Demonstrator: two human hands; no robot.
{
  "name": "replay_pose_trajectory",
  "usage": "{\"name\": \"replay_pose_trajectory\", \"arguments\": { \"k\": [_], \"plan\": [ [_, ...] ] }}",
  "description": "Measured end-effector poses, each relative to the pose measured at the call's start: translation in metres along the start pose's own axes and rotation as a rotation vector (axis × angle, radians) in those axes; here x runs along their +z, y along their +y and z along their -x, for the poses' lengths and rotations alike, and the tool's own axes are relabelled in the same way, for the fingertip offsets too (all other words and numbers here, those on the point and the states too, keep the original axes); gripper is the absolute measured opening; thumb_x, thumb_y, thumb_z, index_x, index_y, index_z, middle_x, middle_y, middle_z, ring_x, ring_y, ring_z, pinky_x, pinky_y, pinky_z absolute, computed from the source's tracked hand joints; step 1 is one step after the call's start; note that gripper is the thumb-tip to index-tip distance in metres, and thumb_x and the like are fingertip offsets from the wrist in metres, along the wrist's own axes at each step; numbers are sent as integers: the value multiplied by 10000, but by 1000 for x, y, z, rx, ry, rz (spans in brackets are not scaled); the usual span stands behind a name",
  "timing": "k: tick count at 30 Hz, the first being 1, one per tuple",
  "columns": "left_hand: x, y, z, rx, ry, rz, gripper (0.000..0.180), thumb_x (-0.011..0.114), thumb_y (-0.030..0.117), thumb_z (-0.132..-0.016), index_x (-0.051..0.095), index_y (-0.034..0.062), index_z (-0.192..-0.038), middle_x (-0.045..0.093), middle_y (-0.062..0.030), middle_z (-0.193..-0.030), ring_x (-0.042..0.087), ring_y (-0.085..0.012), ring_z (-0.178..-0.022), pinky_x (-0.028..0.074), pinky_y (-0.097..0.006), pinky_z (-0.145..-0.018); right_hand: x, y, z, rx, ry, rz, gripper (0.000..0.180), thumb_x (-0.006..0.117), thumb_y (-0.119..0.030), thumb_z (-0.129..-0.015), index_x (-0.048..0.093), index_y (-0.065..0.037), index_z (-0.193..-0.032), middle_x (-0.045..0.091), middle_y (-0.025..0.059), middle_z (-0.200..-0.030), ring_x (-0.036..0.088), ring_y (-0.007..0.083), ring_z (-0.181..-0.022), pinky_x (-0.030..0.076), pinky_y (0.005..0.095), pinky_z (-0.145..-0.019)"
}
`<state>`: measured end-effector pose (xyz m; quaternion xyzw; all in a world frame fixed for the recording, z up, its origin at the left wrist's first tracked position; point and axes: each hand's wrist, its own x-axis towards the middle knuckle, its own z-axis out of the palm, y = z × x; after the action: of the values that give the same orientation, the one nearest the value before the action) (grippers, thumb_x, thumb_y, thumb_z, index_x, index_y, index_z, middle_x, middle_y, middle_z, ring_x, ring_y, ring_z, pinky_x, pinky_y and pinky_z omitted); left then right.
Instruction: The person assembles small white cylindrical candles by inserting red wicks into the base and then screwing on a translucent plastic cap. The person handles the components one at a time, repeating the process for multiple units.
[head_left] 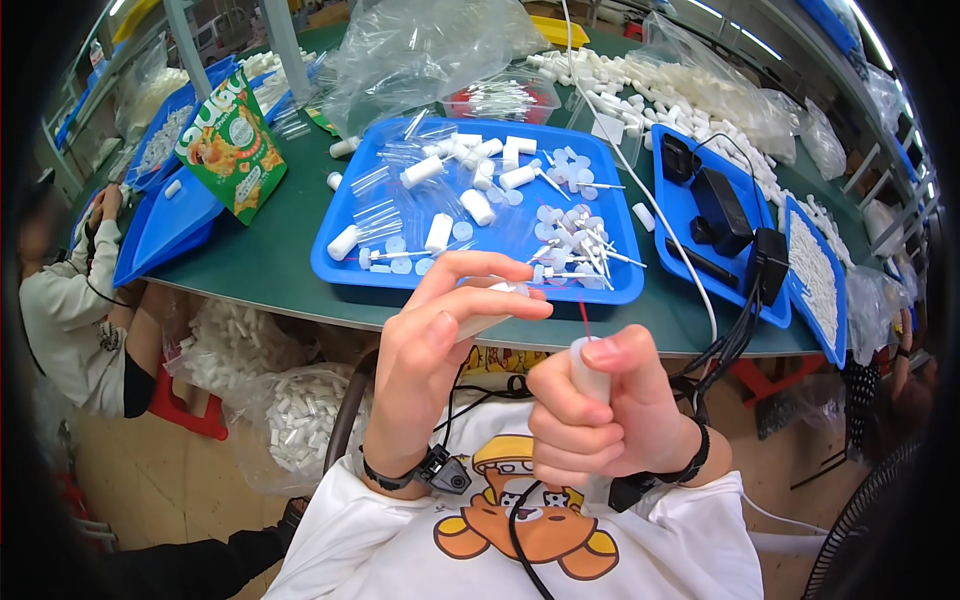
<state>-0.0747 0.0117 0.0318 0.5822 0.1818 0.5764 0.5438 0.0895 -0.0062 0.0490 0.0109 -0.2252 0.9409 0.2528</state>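
A: White plastic, mostly. The right hand (600, 415) is fisted tight round a white tube (590, 372), thumb pressed over its top, with a thin red rod (584, 318) standing up out of it.

B: And the left hand (455, 335)?

A: Half open, fingers fanned. Thumb and forefinger pinch a small white piece (497, 300) just left of the rod, near the table's (270, 260) near edge.

B: What might go wrong?

A: I'd judge the rod could bend or miss if the pinched piece comes in crooked. Both hands hover off the table, above the lap, so a slip would drop the piece to the floor.

B: Any packaging?

A: A green snack bag (232, 142) with orange pictures stands tilted at far left. A crumpled clear plastic bag (420, 50) lies at the far side, behind the blue tray (335, 262) of tubes and caps. A small white label (607, 128) sits right of that tray.
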Motion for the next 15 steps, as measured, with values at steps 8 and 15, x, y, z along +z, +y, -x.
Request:
{"name": "replay_pose_trajectory", "arguments": {
  "k": [8,15],
  "plan": [
    [-2,-1,0,7,13,-29,481,342,321,-858,598,-72,-965,444,-151,-1148,493,-244,-1060,362,-360,-919,5,3,2,-58,-93,-64,495,217,-553,-901,383,-86,-907,406,21,-583,371,77,-406,333,205,-369],
    [1,-4,-2,18,56,-45,237,422,14,-838,516,-45,-1047,467,-149,-1154,536,-234,-1035,418,-342,-910,2,8,-4,-235,-70,233,455,280,-488,-920,400,-51,-965,407,31,-674,432,133,-614,389,283,-590]
  ]
}}
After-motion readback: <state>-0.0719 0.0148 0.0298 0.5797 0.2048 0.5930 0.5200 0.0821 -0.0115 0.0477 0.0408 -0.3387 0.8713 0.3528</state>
